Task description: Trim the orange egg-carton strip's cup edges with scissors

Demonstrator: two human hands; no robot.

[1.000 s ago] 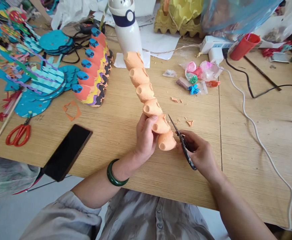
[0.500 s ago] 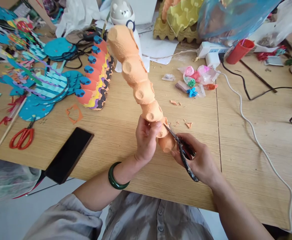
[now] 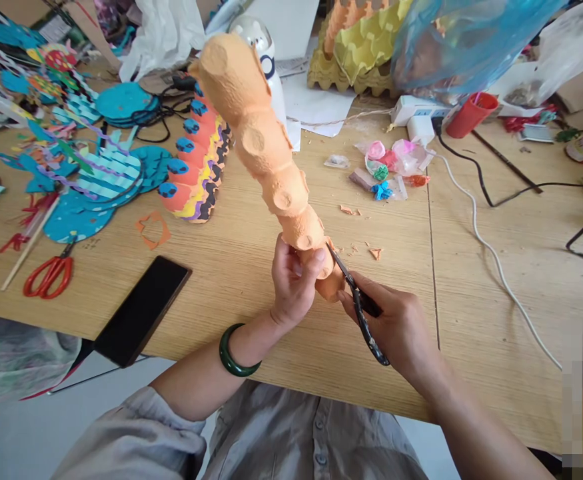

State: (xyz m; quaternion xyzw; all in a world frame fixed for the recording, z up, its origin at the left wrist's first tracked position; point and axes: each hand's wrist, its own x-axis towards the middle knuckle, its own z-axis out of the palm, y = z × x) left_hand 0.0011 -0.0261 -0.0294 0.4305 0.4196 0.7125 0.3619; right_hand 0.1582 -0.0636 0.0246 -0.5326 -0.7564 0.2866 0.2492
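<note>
An orange strip of egg carton [image 3: 266, 150] with several rounded cups slants up and away over the table. My left hand [image 3: 294, 283] grips it near its close end, thumb on top. In my right hand [image 3: 396, 320] is a pair of black-handled scissors [image 3: 364, 327]. The blades meet the strip's right edge just beside my left thumb. My right fingertips are close to the last cup, and whether they touch it I cannot tell. Small orange scraps [image 3: 375, 253] lie on the table to the right of the strip.
A painted carton caterpillar [image 3: 196, 167], red-handled scissors [image 3: 48, 275] and a phone [image 3: 142, 310] lie to the left. Blue paper crafts [image 3: 106, 170] crowd the far left. Bagged clay [image 3: 391, 160], a red cup [image 3: 471, 115], a white cable [image 3: 496, 253] and egg trays [image 3: 366, 47] are beyond.
The far end of the carton strip has swung left and come nearer the camera. The scissors look more closed against the strip's edge. The view has shifted slightly.
</note>
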